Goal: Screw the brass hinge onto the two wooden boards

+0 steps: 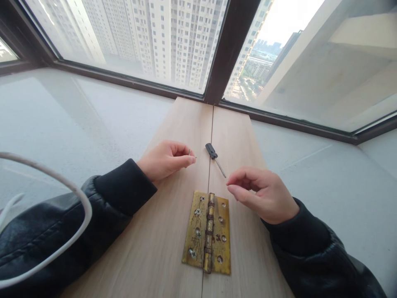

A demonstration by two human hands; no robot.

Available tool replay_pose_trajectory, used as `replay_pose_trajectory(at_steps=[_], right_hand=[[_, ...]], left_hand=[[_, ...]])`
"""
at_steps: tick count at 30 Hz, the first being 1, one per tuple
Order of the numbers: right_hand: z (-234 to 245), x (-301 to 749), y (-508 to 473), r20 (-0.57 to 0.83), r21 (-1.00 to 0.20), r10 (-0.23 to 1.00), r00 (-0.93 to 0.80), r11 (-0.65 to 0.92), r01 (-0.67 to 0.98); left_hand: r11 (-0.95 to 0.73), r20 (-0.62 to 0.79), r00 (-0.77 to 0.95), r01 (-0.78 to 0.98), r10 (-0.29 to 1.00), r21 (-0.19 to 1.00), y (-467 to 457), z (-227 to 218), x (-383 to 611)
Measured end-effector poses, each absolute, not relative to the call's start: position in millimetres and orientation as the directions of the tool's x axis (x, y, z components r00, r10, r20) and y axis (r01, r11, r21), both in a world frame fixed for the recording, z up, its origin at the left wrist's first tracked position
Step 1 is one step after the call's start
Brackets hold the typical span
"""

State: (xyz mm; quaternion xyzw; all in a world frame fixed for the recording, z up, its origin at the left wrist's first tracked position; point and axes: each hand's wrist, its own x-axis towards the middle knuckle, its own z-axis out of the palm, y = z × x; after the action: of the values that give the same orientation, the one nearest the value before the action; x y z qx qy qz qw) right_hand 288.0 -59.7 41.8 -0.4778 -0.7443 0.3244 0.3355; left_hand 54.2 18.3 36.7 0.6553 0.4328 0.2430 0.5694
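Left hand (166, 160) pinched small screw (189, 152) above left board (161, 231). Right hand (262, 194) half-curled, empty, near screwdriver (215, 157), just beyond brass hinge (208, 232). Risk imo: loose pinch, screw dropped, rolled into seam between boards.

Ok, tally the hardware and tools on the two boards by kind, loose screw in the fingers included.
Brass hinge: 1
Screwdriver: 1
Loose screw, pinched in the left hand fingers: 1
Wooden boards: 2
Total: 5

Left hand (167, 160) pinches screw (189, 152); right hand (263, 194) near screwdriver (215, 159), hinge (208, 231).
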Motion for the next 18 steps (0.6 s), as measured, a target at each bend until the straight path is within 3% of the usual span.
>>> replay_pose_trajectory(at_steps=[4,9,12,18], right_hand=[[44.7,291.3,-56.4,0.196,-0.699,0.888,-0.416,0.424,0.576],[46.3,288.6,-60.1,0.191,-0.653,0.881,-0.432,0.443,0.614],[47.8,292.0,-63.3,0.225,-0.652,0.918,-0.326,0.391,0.650],[41.7,318.1,-57.6,0.305,-0.730,0.951,0.048,0.202,0.653]], left_hand=[[-0.151,-0.085,0.571,0.352,0.816,0.924,20.4,36.6,53.9],[-0.314,-0.028,0.663,0.391,0.748,0.865,19.0,35.4,57.2],[-0.339,-0.010,0.670,0.387,0.742,0.857,18.6,34.5,57.1],[-0.353,0.037,0.655,0.358,0.755,0.864,18.8,31.6,56.1]])
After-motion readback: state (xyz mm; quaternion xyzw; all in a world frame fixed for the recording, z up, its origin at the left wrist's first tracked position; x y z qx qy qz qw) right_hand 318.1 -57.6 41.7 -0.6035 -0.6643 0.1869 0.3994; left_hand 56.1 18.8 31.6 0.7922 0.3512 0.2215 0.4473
